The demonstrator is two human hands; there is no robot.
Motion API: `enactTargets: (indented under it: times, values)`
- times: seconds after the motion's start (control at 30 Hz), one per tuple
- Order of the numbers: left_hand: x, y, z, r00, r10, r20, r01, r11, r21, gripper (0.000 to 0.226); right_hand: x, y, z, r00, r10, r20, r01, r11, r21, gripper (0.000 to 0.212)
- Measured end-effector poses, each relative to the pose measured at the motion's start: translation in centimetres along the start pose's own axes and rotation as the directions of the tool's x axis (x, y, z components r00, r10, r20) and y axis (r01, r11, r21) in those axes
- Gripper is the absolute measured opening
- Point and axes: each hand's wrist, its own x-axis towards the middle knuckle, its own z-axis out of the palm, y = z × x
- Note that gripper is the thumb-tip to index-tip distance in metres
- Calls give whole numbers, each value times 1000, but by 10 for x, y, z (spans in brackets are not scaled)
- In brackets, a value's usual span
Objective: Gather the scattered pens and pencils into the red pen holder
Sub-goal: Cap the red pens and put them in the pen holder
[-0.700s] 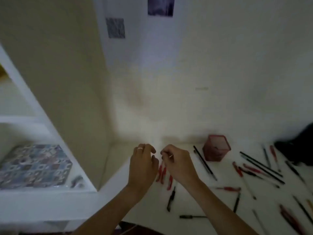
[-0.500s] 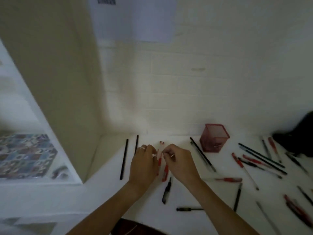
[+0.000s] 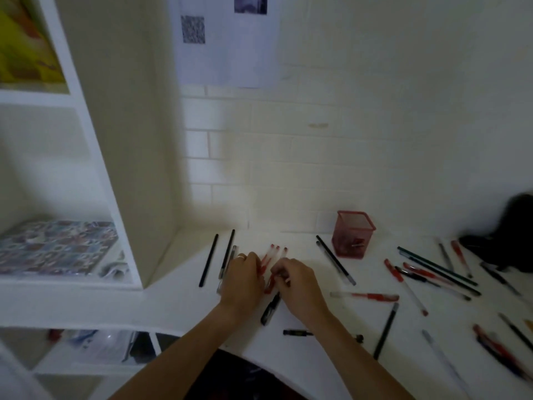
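Observation:
The red mesh pen holder [image 3: 353,233] stands upright at the back of the white desk, near the tiled wall. My left hand [image 3: 240,280] and my right hand [image 3: 298,288] rest close together on the desk, left of the holder, over a bunch of red pens [image 3: 274,252]. Both hands have their fingers curled around these pens. A black pen [image 3: 269,308] lies just below my hands. Two long black pencils [image 3: 208,264] lie to the left. Several red and black pens [image 3: 427,274] are scattered on the right.
A white shelf unit [image 3: 127,157] rises at the left, with a patterned box [image 3: 54,246] inside. A dark bag [image 3: 516,229] sits at the far right against the wall. The desk's front edge [image 3: 302,368] curves near my body.
The view has tilted, so more of the desk's left side and the black pencils show. My hands have stayed together on the red pens, shifting slightly toward me.

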Motion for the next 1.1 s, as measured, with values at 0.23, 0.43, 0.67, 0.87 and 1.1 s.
enactTargets:
  times: [0.23,0.43,0.67,0.87,1.1]
  values:
    - [-10,13,-10,999,-34,-5,34,999,-8,17,-3,-13,-14,998,-42,-45,44,998,44,17]
    - [-6,8,-12,997,-71,-16,70,997,-45,10,-5,-19,-19,997,-62,-54,65,997,51,16]
    - [-4,14,-22,994,-80,-70,74,994,-83,18,-3,-27,-9,996,-86,23,85,995,61,31]
    - [-12,23,-31,993,-70,-98,52,982,-182,15,-5,-31,-1,986,-153,-62,156,987,37,47]
    - [-17,60,-56,994,-89,-71,62,947,-314,12,-16,-38,-18,944,-255,-209,256,966,-24,44]
